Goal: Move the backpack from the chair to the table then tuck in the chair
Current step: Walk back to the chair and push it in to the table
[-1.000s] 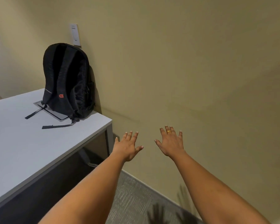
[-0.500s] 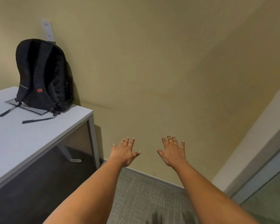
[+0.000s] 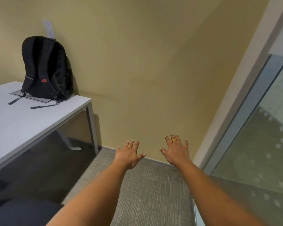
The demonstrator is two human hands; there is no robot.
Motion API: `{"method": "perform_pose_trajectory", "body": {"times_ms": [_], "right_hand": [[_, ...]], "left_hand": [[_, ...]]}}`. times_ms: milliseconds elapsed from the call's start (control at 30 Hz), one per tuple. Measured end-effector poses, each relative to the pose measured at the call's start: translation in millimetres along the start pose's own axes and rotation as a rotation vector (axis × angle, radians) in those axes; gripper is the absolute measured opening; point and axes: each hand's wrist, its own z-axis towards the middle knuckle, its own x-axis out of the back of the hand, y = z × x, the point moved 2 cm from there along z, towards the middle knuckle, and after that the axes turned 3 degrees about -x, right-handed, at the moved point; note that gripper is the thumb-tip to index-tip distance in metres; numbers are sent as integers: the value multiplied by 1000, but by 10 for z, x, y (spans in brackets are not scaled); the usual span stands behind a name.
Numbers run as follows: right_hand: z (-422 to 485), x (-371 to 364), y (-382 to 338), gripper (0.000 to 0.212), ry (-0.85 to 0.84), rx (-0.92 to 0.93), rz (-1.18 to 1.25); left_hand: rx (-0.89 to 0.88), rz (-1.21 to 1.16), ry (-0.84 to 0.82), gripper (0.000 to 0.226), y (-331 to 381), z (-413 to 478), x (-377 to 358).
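Observation:
A black backpack [image 3: 47, 69] with a small red logo stands upright on the far corner of the grey table [image 3: 23, 121], leaning against the wall, straps trailing toward me. My left hand [image 3: 129, 154] and my right hand [image 3: 176, 151] are stretched out in front of me over the carpet, palms down, fingers spread, holding nothing. Both are well right of the table. A dark rounded seat, probably the chair [image 3: 23, 212], shows at the bottom left under my left forearm.
A beige wall [image 3: 153, 62] faces me with a white plate [image 3: 48, 29] above the backpack. A glass partition [image 3: 260, 144] with a pale frame runs along the right. Grey carpet [image 3: 145, 193] lies between the table leg [image 3: 91, 128] and the glass.
The view has swung right and tilted down: the glass partition has come into sight, more floor shows, and a dark seat has appeared at bottom left. Both hands stay spread and empty.

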Motion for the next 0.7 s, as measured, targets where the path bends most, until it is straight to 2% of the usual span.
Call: {"method": "perform_pose_trajectory", "body": {"times_ms": [300, 700], "right_hand": [[-1192, 85, 125, 66, -19, -46, 29], [-2415, 4, -91, 66, 0, -170, 6]], "left_hand": [[-27, 16, -13, 72, 282, -1041, -273], [-166, 81, -52, 72, 303, -2022, -541]]}}
